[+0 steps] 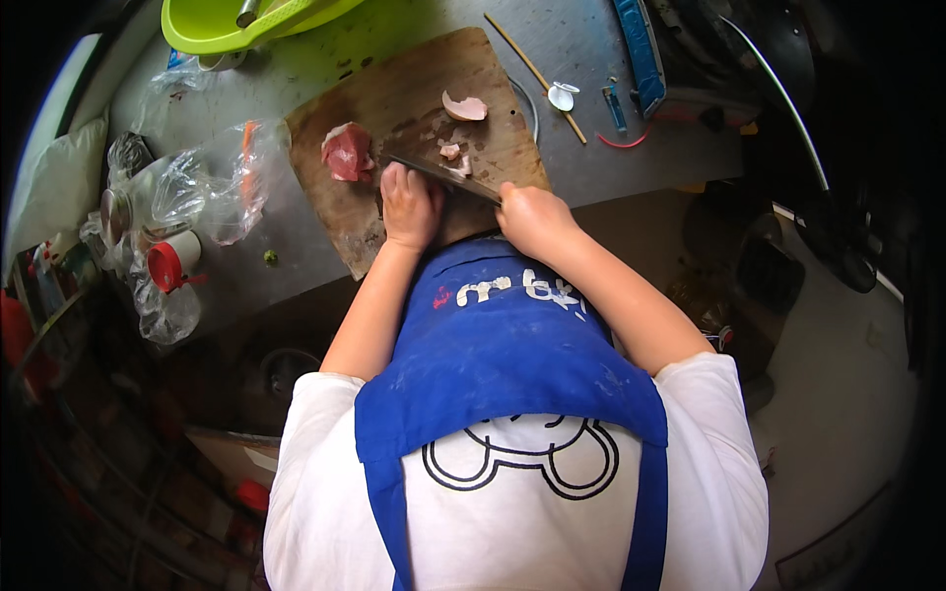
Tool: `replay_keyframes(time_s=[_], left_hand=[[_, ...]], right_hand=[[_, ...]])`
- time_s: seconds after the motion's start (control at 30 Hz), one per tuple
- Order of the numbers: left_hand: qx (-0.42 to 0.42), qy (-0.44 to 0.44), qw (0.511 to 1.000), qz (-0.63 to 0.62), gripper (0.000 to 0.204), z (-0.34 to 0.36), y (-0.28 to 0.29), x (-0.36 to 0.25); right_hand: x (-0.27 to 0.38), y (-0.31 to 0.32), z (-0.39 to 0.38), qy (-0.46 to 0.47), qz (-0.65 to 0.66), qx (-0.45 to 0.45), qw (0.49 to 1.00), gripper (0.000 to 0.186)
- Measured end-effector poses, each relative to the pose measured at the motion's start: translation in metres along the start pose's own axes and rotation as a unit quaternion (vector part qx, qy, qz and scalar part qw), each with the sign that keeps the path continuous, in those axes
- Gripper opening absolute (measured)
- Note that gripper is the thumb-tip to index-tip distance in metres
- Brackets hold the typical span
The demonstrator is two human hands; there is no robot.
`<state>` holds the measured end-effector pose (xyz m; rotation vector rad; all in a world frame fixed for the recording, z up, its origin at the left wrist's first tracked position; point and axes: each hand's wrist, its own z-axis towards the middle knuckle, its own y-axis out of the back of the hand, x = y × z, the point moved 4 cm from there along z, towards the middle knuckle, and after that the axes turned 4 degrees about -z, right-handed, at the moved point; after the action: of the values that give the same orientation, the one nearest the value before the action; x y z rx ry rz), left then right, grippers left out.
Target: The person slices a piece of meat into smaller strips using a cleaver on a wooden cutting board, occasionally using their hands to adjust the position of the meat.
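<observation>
On a worn wooden cutting board (pixel 340 227) my right hand (pixel 532 219) is shut on the handle of a knife, whose long blade (pixel 434 172) points up-left across the board. My left hand (pixel 409 207) rests beside the blade's far end with its fingers curled; what lies under them is hidden. A red piece of raw meat (pixel 345 151) sits at the board's left. A curved pale pink piece (pixel 465 106) lies near the top right, with a few small pale pieces (pixel 451 151) just beyond the blade.
A green plastic basin (pixel 197 30) stands at the top left. Crumpled plastic bags (pixel 177 197) and a red-lidded container (pixel 168 261) are at left. A thin stick (pixel 537 79), a white item (pixel 562 97) and a blue-sided appliance (pixel 641 54) are at right. The steel counter's front edge runs beside the board.
</observation>
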<state>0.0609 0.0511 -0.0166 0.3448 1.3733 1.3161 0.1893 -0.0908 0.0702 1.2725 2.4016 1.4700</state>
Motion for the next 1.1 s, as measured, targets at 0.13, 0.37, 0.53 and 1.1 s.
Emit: replay_keyframes(time_s=[0.13, 0.37, 0.53, 1.1], left_hand=[[-0.013, 0.003, 0.999, -0.031, 0.03, 0.0, 0.003, 0.001], [0.007, -0.043, 0.988, -0.151, 0.033, 0.01, 0.038, -0.007], [0.052, -0.053, 0.99, -0.121, 0.027, 0.006, 0.036, 0.004], [0.007, -0.041, 0.99, -0.131, 0.016, -0.001, 0.024, 0.008]], right_hand=[[-0.028, 0.004, -0.026, -0.02, -0.002, 0.026, 0.999, 0.023], [-0.024, 0.017, -0.026, -0.001, 0.041, -0.035, 0.999, 0.021], [-0.001, 0.023, -0.035, 0.038, -0.009, -0.013, 0.999, 0.022], [0.027, -0.012, 0.018, 0.02, 0.018, 0.013, 1.0, 0.023]])
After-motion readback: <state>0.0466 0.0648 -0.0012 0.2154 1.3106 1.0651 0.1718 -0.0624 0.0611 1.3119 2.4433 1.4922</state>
